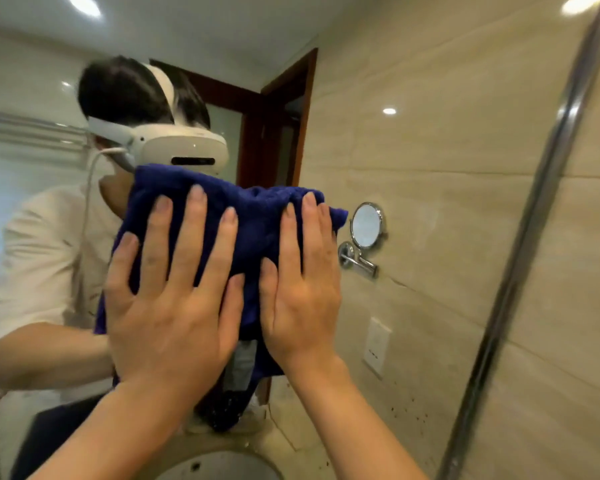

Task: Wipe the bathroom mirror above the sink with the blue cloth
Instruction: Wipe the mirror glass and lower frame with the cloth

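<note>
Your left hand (168,299) lies flat on the cloth (253,220), fingers straight and spread, nothing gripped, palm pressing it to the mirror (413,140). Just beside it, thumbs nearly touching, your right hand (300,289) also lies flat, fingers straight and close together, fingertips near the cloth's top right edge. The cloth is bunched against the glass at about head height in the reflection, its lower end hanging down behind your wrists. The mirror reflects a person in a white headset (184,147) and white shirt, a dark wood door frame, beige wall tiles and a small round wall mirror (367,225). A chrome frame (520,251) edges the mirror on the right. The sink (219,465) shows at the bottom.
</note>
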A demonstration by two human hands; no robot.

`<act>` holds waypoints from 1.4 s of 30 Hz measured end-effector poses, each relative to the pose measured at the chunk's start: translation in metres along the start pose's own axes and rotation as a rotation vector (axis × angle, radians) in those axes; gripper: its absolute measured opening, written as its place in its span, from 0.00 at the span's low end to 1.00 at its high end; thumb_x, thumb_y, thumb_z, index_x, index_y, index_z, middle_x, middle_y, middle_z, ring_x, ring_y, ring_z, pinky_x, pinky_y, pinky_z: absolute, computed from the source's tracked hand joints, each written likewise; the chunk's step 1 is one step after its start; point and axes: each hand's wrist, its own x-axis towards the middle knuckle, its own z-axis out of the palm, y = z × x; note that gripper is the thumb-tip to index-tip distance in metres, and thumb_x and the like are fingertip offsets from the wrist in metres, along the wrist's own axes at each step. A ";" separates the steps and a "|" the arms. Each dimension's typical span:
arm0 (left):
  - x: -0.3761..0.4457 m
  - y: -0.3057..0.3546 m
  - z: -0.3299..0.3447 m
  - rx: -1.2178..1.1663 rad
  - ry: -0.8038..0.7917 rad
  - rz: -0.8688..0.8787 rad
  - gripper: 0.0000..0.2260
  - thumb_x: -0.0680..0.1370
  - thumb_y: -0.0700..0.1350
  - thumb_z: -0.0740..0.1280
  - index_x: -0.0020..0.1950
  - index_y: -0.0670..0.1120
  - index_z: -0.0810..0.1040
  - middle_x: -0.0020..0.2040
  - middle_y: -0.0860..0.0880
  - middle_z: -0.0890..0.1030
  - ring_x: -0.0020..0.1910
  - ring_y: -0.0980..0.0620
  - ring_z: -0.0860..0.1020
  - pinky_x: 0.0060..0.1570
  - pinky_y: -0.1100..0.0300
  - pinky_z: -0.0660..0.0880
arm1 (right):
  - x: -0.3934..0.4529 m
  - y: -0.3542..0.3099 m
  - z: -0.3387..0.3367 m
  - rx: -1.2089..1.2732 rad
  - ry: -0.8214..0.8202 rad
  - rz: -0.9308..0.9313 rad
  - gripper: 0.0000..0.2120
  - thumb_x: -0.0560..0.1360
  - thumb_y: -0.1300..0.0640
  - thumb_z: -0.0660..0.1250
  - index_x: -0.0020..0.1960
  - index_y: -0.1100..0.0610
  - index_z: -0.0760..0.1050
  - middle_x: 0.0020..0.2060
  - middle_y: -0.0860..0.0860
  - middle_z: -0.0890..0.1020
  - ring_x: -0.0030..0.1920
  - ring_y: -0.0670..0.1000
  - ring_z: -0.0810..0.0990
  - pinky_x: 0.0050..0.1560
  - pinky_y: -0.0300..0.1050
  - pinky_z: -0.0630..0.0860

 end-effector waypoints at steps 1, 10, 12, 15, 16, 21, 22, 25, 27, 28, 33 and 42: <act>0.013 0.010 0.002 0.013 -0.004 0.025 0.27 0.82 0.50 0.56 0.80 0.45 0.56 0.80 0.41 0.52 0.80 0.43 0.47 0.75 0.43 0.49 | 0.006 0.012 -0.003 -0.020 0.026 0.022 0.22 0.84 0.54 0.50 0.75 0.63 0.60 0.75 0.62 0.61 0.77 0.60 0.58 0.75 0.58 0.60; 0.050 0.090 0.030 0.121 -0.062 0.370 0.26 0.82 0.52 0.53 0.80 0.47 0.57 0.80 0.43 0.55 0.79 0.43 0.52 0.76 0.43 0.54 | -0.022 0.085 -0.016 -0.065 0.234 0.369 0.24 0.84 0.52 0.49 0.77 0.62 0.58 0.77 0.59 0.59 0.78 0.56 0.54 0.75 0.56 0.60; 0.033 0.099 0.036 0.128 -0.083 0.418 0.26 0.82 0.52 0.52 0.80 0.47 0.58 0.80 0.43 0.55 0.79 0.43 0.52 0.76 0.44 0.54 | -0.047 0.088 -0.014 -0.072 0.235 0.436 0.24 0.84 0.51 0.48 0.77 0.61 0.57 0.77 0.58 0.59 0.78 0.56 0.54 0.75 0.57 0.61; -0.009 0.105 0.042 0.144 -0.134 0.475 0.26 0.82 0.52 0.53 0.80 0.47 0.59 0.80 0.43 0.56 0.79 0.42 0.54 0.76 0.45 0.52 | -0.095 0.089 -0.013 -0.096 0.183 0.483 0.25 0.84 0.51 0.48 0.78 0.60 0.54 0.78 0.58 0.57 0.78 0.56 0.54 0.74 0.57 0.62; -0.023 0.106 0.044 0.148 -0.155 0.495 0.26 0.82 0.52 0.53 0.79 0.47 0.59 0.80 0.43 0.57 0.79 0.42 0.54 0.76 0.46 0.51 | -0.111 0.088 -0.014 -0.108 0.160 0.493 0.25 0.84 0.50 0.47 0.78 0.60 0.53 0.78 0.58 0.56 0.78 0.57 0.54 0.74 0.57 0.62; -0.051 0.110 0.047 0.171 -0.202 0.497 0.25 0.82 0.52 0.51 0.79 0.46 0.60 0.80 0.43 0.56 0.79 0.42 0.54 0.75 0.45 0.52 | -0.137 0.092 -0.018 -0.136 0.061 0.485 0.26 0.84 0.48 0.46 0.79 0.59 0.49 0.79 0.59 0.52 0.79 0.57 0.50 0.75 0.56 0.58; -0.050 0.111 0.047 0.180 -0.208 0.501 0.26 0.82 0.52 0.51 0.79 0.46 0.60 0.80 0.42 0.56 0.79 0.42 0.54 0.75 0.45 0.52 | -0.135 0.094 -0.020 -0.134 0.045 0.470 0.27 0.84 0.47 0.45 0.79 0.59 0.49 0.79 0.59 0.51 0.79 0.57 0.49 0.76 0.55 0.57; -0.041 0.119 0.048 0.191 -0.214 0.538 0.26 0.82 0.52 0.52 0.80 0.45 0.58 0.80 0.42 0.55 0.79 0.41 0.53 0.76 0.45 0.51 | -0.130 0.103 -0.024 -0.105 0.036 0.465 0.27 0.84 0.47 0.44 0.79 0.58 0.48 0.79 0.58 0.50 0.79 0.56 0.48 0.77 0.55 0.55; -0.030 0.130 0.051 0.182 -0.218 0.564 0.26 0.82 0.51 0.52 0.80 0.46 0.57 0.80 0.42 0.55 0.79 0.41 0.52 0.76 0.45 0.50 | -0.125 0.113 -0.026 -0.090 0.061 0.499 0.27 0.84 0.47 0.44 0.79 0.58 0.48 0.79 0.58 0.50 0.79 0.55 0.47 0.77 0.55 0.55; -0.022 0.138 0.053 0.171 -0.219 0.580 0.26 0.83 0.51 0.52 0.80 0.46 0.57 0.80 0.42 0.55 0.79 0.42 0.52 0.77 0.45 0.50 | -0.121 0.120 -0.028 -0.088 0.080 0.518 0.27 0.84 0.47 0.45 0.79 0.58 0.48 0.79 0.58 0.50 0.79 0.55 0.47 0.77 0.54 0.54; 0.023 0.205 0.081 0.077 -0.241 0.809 0.25 0.84 0.54 0.48 0.80 0.48 0.56 0.81 0.45 0.54 0.80 0.44 0.50 0.77 0.46 0.48 | -0.120 0.183 -0.041 -0.093 0.202 0.715 0.28 0.84 0.47 0.47 0.79 0.62 0.52 0.78 0.60 0.53 0.79 0.58 0.51 0.77 0.53 0.54; 0.026 0.298 0.130 0.098 -0.324 1.206 0.27 0.82 0.57 0.44 0.80 0.50 0.55 0.81 0.46 0.53 0.80 0.44 0.48 0.78 0.46 0.46 | -0.170 0.243 -0.047 -0.117 0.348 1.060 0.30 0.83 0.45 0.44 0.78 0.61 0.54 0.78 0.59 0.57 0.77 0.57 0.56 0.73 0.55 0.63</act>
